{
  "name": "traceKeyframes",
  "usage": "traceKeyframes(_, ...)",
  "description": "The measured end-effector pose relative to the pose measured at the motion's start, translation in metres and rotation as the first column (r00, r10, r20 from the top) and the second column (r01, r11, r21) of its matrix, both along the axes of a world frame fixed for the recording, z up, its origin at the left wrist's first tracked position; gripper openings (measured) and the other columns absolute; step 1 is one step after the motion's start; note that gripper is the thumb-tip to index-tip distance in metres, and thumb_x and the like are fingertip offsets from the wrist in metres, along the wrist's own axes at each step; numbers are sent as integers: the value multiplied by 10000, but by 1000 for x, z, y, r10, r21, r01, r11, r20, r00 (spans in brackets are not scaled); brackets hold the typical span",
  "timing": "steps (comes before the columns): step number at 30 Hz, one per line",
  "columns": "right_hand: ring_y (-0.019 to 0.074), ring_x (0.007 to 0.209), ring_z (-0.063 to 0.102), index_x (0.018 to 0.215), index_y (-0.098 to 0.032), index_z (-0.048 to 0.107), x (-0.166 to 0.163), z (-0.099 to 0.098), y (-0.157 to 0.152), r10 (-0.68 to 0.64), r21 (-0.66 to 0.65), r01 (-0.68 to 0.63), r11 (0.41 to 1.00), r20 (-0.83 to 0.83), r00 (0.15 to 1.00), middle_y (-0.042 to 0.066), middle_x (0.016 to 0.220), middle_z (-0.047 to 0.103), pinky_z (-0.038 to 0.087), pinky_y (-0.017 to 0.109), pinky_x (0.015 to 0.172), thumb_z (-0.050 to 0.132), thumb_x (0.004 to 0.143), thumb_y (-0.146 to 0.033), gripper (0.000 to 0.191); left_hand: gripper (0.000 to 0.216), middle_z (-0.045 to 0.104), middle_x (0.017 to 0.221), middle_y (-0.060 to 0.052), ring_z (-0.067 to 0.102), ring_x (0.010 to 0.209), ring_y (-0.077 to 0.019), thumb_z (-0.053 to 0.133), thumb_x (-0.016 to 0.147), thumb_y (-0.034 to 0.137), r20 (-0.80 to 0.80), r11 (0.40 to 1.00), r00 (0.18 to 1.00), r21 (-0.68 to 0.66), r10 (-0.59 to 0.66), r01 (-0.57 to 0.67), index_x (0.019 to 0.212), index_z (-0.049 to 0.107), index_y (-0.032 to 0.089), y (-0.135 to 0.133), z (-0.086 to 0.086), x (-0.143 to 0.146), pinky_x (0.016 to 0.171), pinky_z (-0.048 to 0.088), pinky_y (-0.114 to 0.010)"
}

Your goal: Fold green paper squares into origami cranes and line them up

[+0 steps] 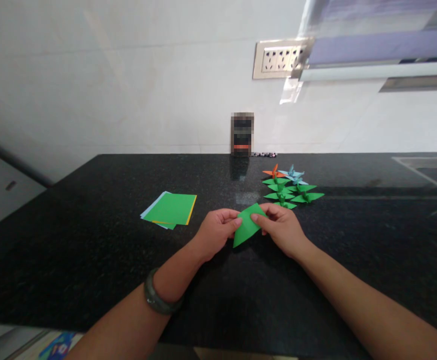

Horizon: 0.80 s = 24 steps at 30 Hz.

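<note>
A green piece of folded origami paper (248,226) is held between my two hands, just above the dark countertop. My left hand (220,227) pinches its left edge, thumb on top. At its right side my right hand (280,224) grips it, with the thumb pressed on the upper face and the fingers partly hidden behind. Beyond my right hand sit several folded paper cranes, among them a green crane (307,196), an orange crane (275,172) and a light blue crane (292,172).
A loose stack of square paper sheets (173,207), green on top with yellow and blue edges showing, lies to the left on the black speckled countertop (90,250). A phone-like upright object (242,134), blurred out, leans on the wall below a socket panel (281,59).
</note>
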State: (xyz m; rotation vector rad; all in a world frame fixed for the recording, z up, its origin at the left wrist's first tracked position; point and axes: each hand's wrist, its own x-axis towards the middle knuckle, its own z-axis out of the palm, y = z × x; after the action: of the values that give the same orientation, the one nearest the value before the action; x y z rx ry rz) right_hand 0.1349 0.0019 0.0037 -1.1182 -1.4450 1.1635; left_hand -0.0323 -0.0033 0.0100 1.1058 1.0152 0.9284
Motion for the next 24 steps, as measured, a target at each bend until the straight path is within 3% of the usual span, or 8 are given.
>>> traceKeyframes(5,103,572,539,877,-175,692,5,-2,3,1,222,-24,975,104,995,18,721,634,445,232,505,630,734,-248,172,231,623,645,-15,546,561,-92,630,701,278,-1,999,1000,-27,-27,27,854,664,109,1,-3,-1,551,423,-219)
traceKeyframes(10,111,715,571,940,-243,700,13,-1,6,75,511,-205,835,263,962,20,776,591,468,248,632,566,786,-147,226,259,620,640,-25,565,577,-109,659,674,305,77,996,996,-75,-35,41,840,666,106,2,-3,-3,567,436,-240)
traceKeyframes(16,108,791,566,1055,-281,655,18,4,5,192,522,-425,740,441,877,36,878,581,464,248,678,509,823,-106,325,239,643,664,-40,578,563,-113,695,634,283,162,986,987,-160,-13,39,788,657,104,3,0,-6,571,451,-250)
traceKeyframes(24,99,758,583,1089,-265,638,19,4,3,245,495,-471,730,454,857,36,879,607,469,229,659,491,805,-71,374,205,655,659,-50,592,566,-122,694,629,237,202,974,979,-215,-32,76,778,659,100,4,1,-8,587,460,-261)
